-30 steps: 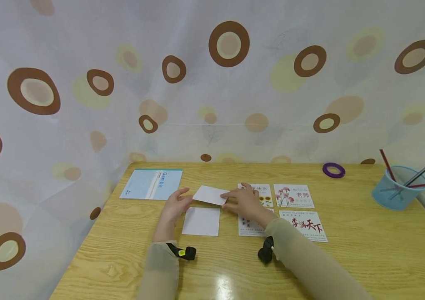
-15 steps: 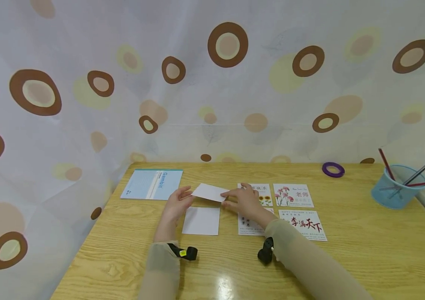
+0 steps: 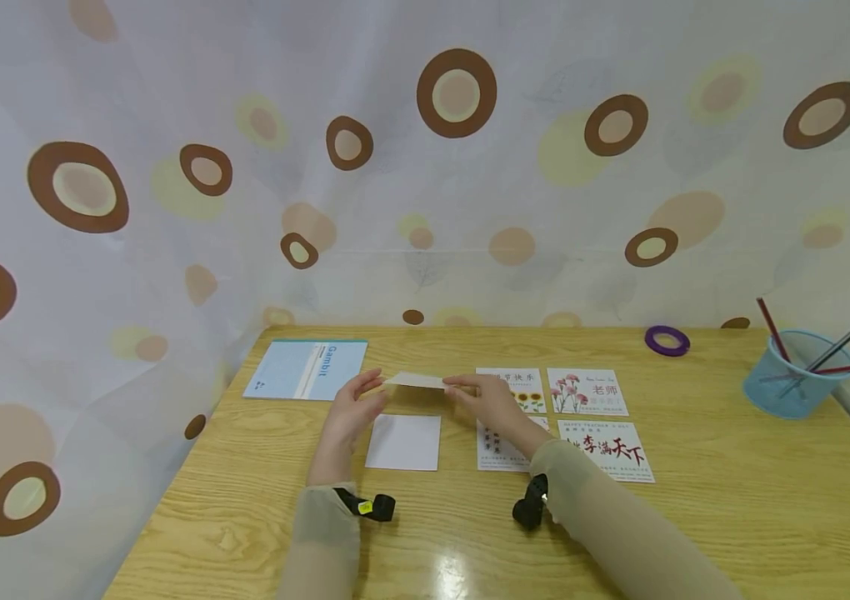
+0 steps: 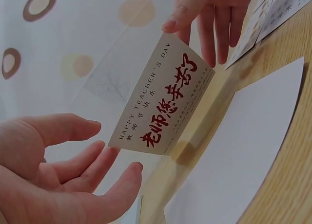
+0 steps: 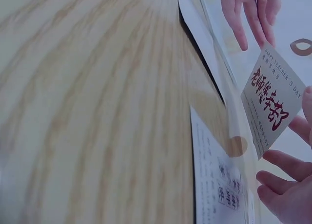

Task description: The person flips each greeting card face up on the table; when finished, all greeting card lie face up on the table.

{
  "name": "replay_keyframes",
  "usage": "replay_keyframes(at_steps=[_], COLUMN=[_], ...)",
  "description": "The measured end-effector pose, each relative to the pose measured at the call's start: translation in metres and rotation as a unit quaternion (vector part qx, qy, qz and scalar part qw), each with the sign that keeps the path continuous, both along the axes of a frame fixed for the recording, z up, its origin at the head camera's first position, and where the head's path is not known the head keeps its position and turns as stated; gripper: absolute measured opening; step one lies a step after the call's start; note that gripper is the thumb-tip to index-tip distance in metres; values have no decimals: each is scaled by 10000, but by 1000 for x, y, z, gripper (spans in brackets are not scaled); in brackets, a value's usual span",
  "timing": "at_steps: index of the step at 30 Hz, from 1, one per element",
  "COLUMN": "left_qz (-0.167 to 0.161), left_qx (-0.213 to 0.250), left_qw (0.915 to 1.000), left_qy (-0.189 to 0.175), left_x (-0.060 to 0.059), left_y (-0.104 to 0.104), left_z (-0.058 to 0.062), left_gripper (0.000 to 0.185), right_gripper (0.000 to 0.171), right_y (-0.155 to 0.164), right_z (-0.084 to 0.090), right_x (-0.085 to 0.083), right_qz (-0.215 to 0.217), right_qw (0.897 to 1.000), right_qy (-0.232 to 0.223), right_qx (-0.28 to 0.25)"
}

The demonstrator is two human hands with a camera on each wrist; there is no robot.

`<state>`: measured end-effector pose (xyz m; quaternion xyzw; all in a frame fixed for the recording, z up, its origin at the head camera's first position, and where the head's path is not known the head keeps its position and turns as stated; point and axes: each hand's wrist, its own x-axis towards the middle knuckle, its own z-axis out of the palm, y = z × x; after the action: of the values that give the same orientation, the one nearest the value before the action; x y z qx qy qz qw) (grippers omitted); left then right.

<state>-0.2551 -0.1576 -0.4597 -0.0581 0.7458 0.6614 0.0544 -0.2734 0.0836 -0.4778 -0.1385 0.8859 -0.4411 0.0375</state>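
You hold the card edge-on above the table's middle, near its back edge: right hand pinching one end, left hand fingers loosely spread beside the other. Mid-flip, seemingly; next needs an even lowering, print up.

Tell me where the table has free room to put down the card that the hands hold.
Bare wood lies behind the plain white square sheet, between the light blue booklet and the sunflower greeting card, under the held red-lettered card. The wooden table is also bare near its front edge. The four printed cards at centre-right leave only narrow gaps.
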Motion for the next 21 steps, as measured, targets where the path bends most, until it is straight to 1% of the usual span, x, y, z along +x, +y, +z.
replay_keyframes(at_steps=[4,8,13,21], left_qz=[-52,-120,-118,-147], left_qx=[218,496,593,770], left_qw=[9997,9986,9980,9968], left_qy=[67,132,180,167], left_x=[2,1,1,-1], left_y=[0,0,1,4], left_z=[1,0,1,-1], left_gripper=[56,56,53,48], right_gripper=[34,38,40,37], right_y=[0,0,1,1], right_z=[-2,-1,0,-2], right_x=[-2,-3,-2,-4], right_qz=[-245,-397,-627,-857], right_qw=[9990,9969,9933,9912], right_qy=[-88,-191,-390,-373], right_qx=[-359,-655,-890,-937])
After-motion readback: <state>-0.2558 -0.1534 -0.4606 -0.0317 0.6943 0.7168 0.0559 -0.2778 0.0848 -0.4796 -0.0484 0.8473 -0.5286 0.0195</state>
